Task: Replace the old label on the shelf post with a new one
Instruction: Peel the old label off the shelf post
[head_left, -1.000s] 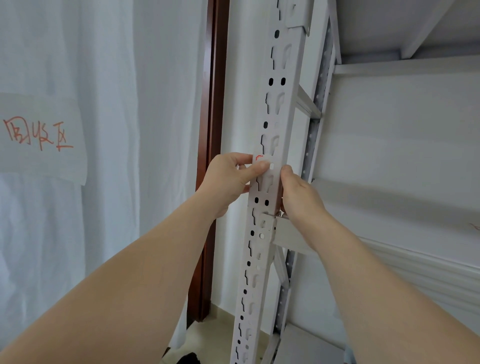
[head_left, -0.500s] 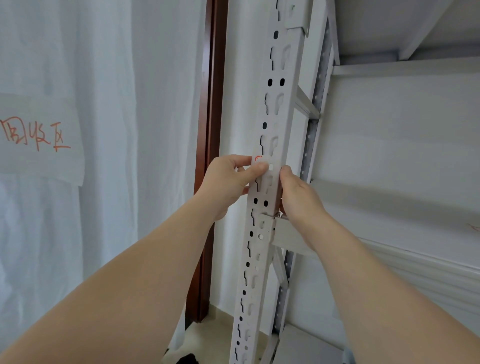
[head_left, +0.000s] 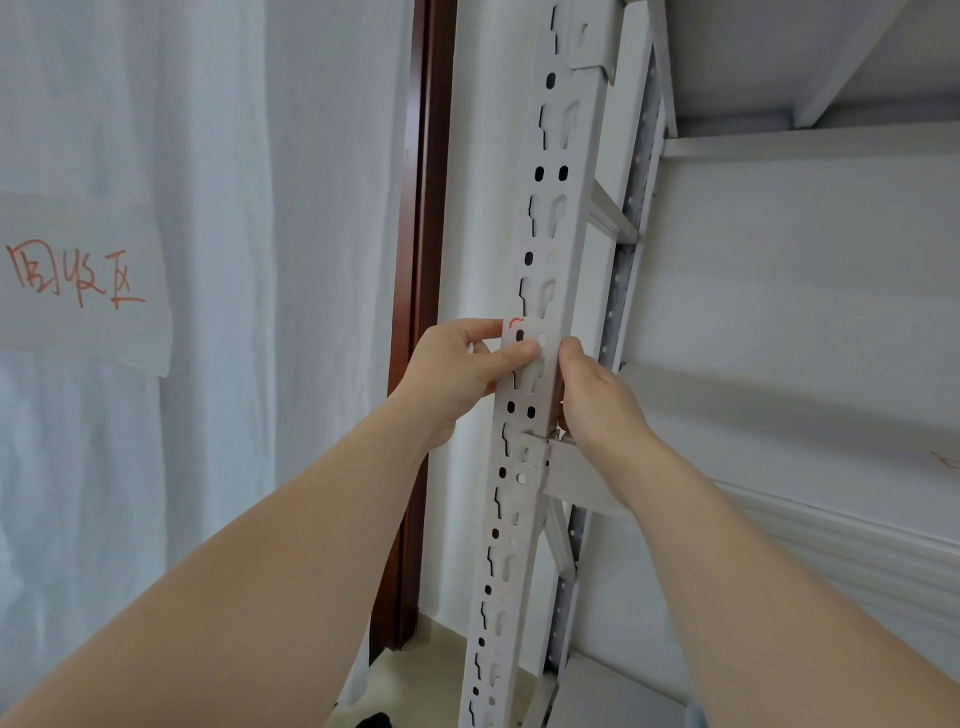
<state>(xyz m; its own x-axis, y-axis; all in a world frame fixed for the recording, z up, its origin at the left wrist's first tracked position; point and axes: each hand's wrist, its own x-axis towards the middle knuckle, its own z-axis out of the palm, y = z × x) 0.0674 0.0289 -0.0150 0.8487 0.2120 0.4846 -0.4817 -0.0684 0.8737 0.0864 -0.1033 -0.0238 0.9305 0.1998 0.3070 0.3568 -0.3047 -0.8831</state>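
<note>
Both grips are closed at one height on the shelf post (head_left: 569, 249). Our left hand (head_left: 457, 369) pinches its left edge, thumb flat on the label (head_left: 530, 332). Our right hand (head_left: 597, 400) curls round its right edge, fingertips hidden. The label lies crosswise on the upright post's face, between our thumbs, nearer the left one.

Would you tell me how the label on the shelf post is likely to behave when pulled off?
The label is probably thin and floppy: it hugs the shelf post, and a hole seems to show through it. So small, it should weigh almost nothing. If stuck down, it may cling or tear where the left hand pinches it.
</note>
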